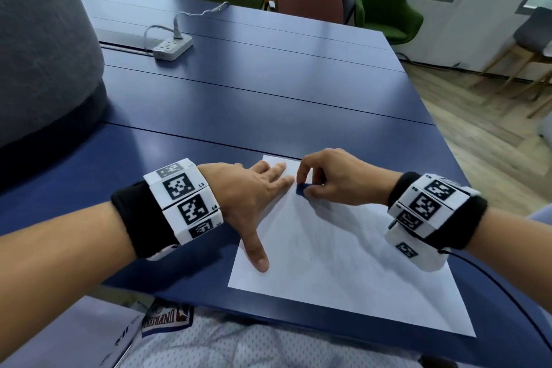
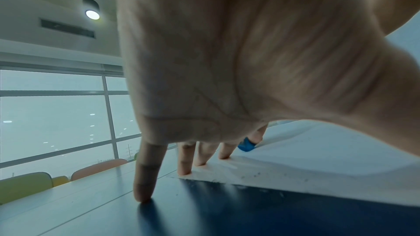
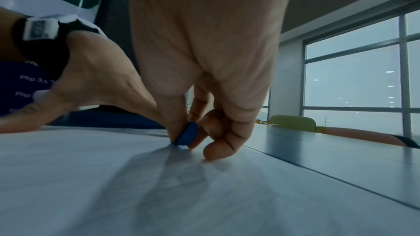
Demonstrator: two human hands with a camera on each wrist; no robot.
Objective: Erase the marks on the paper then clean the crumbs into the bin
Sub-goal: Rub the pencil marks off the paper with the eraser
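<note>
White paper (image 1: 343, 248), one plain rectangular sheet, flat on the blue desk (image 1: 268, 92) near its front edge; faint grey pencil traces across the middle, dark crumbs (image 2: 256, 175) scattered near its left edge in the left wrist view. Long axis running from near-right to far-left, far short edge close to a seam in the desk

Left hand (image 1: 248, 197) spread flat, fingers (image 2: 186, 159) straight: three fingertips pressing the far left corner of the sheet, little finger on the bare desk just beside it, thumb stretched back along the left edge onto the paper. Nothing gripped

Eraser (image 1: 302, 189), small, blue, rounded at the edges, at the far end of the sheet, just right of the left index fingertip; standing on edge, lower rim touching the paper, tilted slightly in the right wrist view (image 3: 187, 135)

Right hand (image 1: 337, 179) curled, thumb and forefingers pinching the eraser from above, little finger tucked with its tip resting on the sheet. Marker bands on black cuffs on both wrists

Further off: grey padded form at far left, white power strip (image 1: 173, 46) with cable on the desk, yellow, green, brown and black chairs (image 1: 385, 6) behind, wooden floor and large windows at right, one pendant lamp (image 2: 92, 12) overhead
</note>
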